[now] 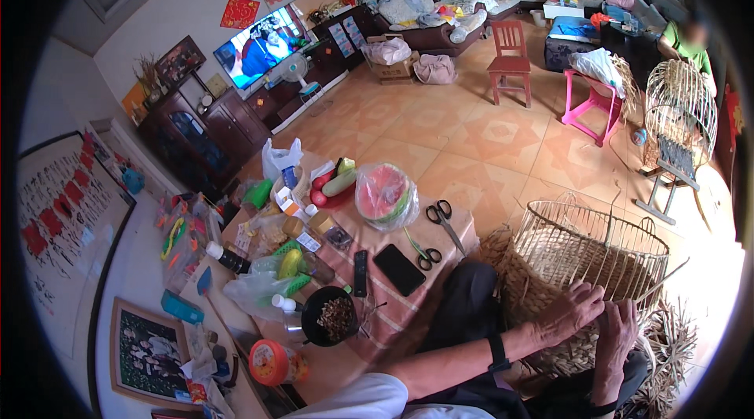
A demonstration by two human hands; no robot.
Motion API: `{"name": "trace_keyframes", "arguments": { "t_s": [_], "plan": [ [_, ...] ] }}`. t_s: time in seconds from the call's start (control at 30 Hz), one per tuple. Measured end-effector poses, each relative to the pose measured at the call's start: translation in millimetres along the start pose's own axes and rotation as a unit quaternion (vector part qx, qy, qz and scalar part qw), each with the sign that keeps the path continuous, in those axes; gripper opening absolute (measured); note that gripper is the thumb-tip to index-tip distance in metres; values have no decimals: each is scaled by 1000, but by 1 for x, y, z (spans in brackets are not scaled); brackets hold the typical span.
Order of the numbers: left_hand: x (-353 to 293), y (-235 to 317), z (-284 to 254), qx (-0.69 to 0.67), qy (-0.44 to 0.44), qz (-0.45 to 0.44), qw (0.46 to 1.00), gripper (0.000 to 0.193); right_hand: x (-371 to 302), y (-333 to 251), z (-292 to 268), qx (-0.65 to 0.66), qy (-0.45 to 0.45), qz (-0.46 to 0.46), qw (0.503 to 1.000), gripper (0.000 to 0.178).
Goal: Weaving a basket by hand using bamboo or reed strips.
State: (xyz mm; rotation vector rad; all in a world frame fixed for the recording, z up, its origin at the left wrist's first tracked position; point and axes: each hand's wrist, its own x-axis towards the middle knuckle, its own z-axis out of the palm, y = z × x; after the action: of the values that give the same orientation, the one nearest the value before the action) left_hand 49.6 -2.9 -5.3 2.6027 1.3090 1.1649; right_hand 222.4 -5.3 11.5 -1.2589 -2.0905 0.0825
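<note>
A half-woven straw basket [542,270] lies at my lap, its thin upright stakes bare above the braided lower wall. My left hand [569,314] bends its fingers over the near side of the wall, gripping the weave. Close beside it, my right hand [619,331] is closed at the same spot, fingertips pressed together on the weave. A thin strand [664,281] sticks out to the upper right from near the fingers. Whatever lies between the fingertips is too small to make out. Loose straw [671,348] hangs below and right of the basket.
On my left, a striped cloth-covered table [400,317] bears scissors [445,224], a phone [399,269], a bagged watermelon half [386,195] and a black bowl [330,317]. Farther off are a red chair [510,62], a pink stool [601,105], and a person [691,46] by another basket frame [679,109].
</note>
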Motion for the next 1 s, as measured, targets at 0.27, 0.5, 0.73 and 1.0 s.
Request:
{"name": "trace_keyframes", "arguments": {
  "t_s": [0.27, 0.5, 0.73, 1.0],
  "plan": [
    [12, 17, 2, 43, 15, 37, 998, 12, -32, 1, -36, -6, -36, -14, 999, 29],
    [16, -19, -15, -11, -50, -46, 998, 22, -9, 10, -29, -55, -88, 32, 994, 37],
    [29, -23, -14, -70, -97, -4, 993, 23, -37, 25, -49, -66, -186, 24, 980, 33],
    [35, -21, -24, -151, -154, -67, 974, 20, -40, 45, -56, -59, -173, 31, 983, 37]
  ]
}}
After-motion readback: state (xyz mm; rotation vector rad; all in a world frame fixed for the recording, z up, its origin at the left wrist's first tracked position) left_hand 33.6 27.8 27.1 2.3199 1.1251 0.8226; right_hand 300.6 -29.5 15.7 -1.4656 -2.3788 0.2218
